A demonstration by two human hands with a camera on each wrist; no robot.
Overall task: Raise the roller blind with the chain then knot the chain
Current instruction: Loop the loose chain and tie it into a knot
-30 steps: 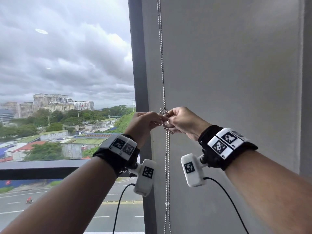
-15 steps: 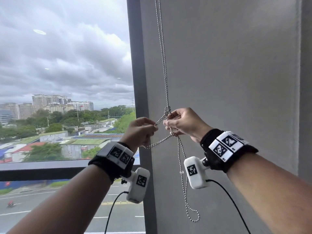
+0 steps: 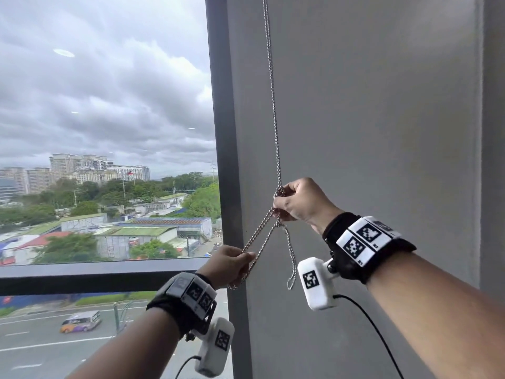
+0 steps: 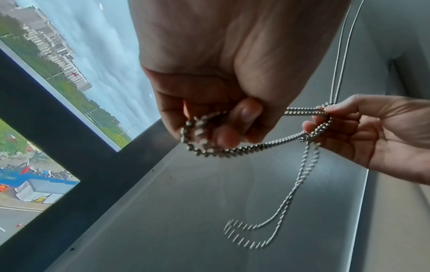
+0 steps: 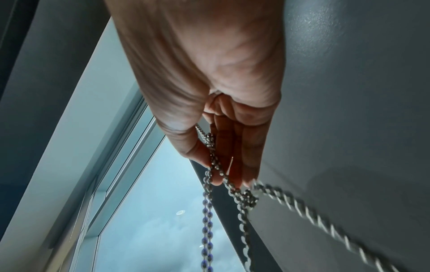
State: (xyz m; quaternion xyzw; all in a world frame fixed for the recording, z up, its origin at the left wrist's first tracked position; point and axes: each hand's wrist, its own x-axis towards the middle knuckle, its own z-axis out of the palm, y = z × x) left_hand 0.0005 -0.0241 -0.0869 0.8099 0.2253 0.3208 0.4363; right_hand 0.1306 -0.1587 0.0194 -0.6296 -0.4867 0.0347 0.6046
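Observation:
A silver bead chain (image 3: 274, 110) hangs doubled down the grey wall beside the window. My right hand (image 3: 300, 199) pinches it where the strands cross into a loose knot (image 3: 278, 191). From there a doubled length runs down and left to my left hand (image 3: 232, 265), which grips it in curled fingers (image 4: 232, 125). A short end loop (image 3: 291, 280) dangles below the right hand. In the right wrist view the chain (image 5: 242, 198) passes between thumb and fingers (image 5: 232, 162). The blind itself is out of sight.
A dark window frame post (image 3: 224, 160) stands just left of the chain, with a horizontal bar (image 3: 95, 272) at hand height. The grey wall (image 3: 382, 132) fills the right. Beyond the glass lie buildings and a road.
My left hand has moved down and left, drawing a doubled length of chain out through the crossing. The dangling loop below has become much shorter. The right hand has stayed at the knot.

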